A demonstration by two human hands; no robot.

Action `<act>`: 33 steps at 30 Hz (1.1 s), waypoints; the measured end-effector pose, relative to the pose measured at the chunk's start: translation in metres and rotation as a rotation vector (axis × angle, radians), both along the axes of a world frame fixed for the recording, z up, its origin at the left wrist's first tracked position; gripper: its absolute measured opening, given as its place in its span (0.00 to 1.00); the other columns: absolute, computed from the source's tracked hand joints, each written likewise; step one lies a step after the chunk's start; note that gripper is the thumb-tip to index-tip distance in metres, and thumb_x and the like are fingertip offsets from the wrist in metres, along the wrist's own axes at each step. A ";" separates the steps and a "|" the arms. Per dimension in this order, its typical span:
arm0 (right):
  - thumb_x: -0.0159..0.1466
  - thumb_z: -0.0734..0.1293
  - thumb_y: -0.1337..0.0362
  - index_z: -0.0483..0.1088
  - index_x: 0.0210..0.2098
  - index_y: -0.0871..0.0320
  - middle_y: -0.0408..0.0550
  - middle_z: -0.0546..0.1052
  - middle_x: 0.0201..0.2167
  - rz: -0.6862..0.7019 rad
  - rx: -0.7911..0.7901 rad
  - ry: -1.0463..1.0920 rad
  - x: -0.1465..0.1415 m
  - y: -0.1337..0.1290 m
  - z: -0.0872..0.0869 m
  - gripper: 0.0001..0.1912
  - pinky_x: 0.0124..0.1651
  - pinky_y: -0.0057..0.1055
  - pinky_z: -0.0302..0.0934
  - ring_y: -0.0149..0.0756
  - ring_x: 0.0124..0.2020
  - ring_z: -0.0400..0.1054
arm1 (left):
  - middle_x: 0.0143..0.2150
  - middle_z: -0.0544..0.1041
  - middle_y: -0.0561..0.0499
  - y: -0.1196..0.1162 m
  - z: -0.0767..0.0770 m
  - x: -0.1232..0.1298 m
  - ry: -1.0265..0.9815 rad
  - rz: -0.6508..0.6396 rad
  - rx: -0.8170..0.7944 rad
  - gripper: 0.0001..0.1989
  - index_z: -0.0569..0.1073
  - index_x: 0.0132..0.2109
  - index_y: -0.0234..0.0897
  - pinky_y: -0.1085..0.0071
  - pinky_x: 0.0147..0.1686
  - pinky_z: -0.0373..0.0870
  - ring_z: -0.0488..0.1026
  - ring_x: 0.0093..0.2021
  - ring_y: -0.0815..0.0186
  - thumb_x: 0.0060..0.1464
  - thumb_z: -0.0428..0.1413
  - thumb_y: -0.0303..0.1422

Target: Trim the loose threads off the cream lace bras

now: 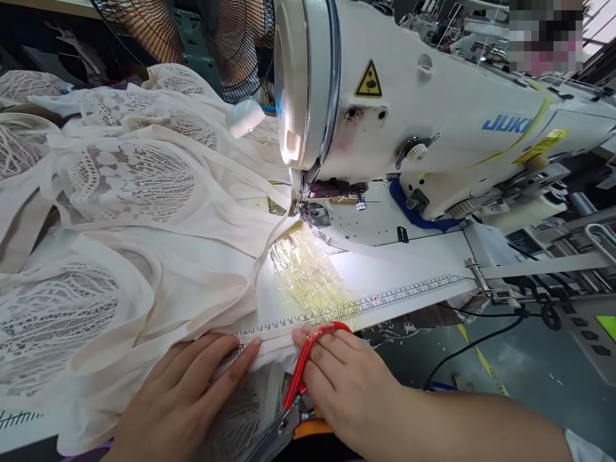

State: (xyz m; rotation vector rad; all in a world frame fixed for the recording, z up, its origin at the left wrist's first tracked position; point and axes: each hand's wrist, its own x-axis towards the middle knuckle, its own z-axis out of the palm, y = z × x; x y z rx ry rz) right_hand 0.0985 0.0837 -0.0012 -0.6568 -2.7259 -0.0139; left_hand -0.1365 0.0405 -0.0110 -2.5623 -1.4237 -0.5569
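Grey floor (543,359), 1 yellow tape strip (484,363); wire-caged fan (243,38); bright window (600,32) upper right.

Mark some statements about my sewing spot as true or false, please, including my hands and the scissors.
1. The right hand holds scissors with red handles. True.
2. The left hand is raised well above the cloth. False: its fingers rest on it.
3. Ruler marks run along the near edge of the table. True.
4. The warning triangle on the sewing machine is red. False: it is yellow.
5. Lace garments are piled to the left of the machine. True.
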 end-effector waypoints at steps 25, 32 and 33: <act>0.60 0.56 0.73 0.65 0.48 0.70 0.57 0.73 0.45 0.008 -0.031 -0.018 0.002 0.000 0.005 0.18 0.51 0.38 0.58 0.43 0.45 0.65 | 0.38 0.75 0.49 -0.007 0.001 0.002 -0.037 0.034 0.019 0.15 0.71 0.47 0.39 0.62 0.46 0.67 0.68 0.44 0.61 0.52 0.52 0.24; 0.64 0.56 0.71 0.68 0.43 0.66 0.53 0.74 0.43 -0.014 -0.120 0.014 0.002 0.006 0.004 0.12 0.51 0.37 0.58 0.39 0.45 0.65 | 0.42 0.73 0.47 -0.005 -0.003 -0.002 -0.058 0.032 -0.022 0.15 0.69 0.51 0.39 0.59 0.47 0.63 0.67 0.46 0.58 0.58 0.47 0.26; 0.64 0.55 0.71 0.68 0.42 0.66 0.52 0.74 0.43 -0.015 -0.135 0.025 0.003 0.008 0.005 0.13 0.51 0.36 0.58 0.38 0.45 0.65 | 0.41 0.73 0.47 -0.004 -0.004 -0.003 -0.052 0.028 -0.011 0.16 0.68 0.51 0.39 0.59 0.47 0.63 0.67 0.45 0.58 0.57 0.47 0.26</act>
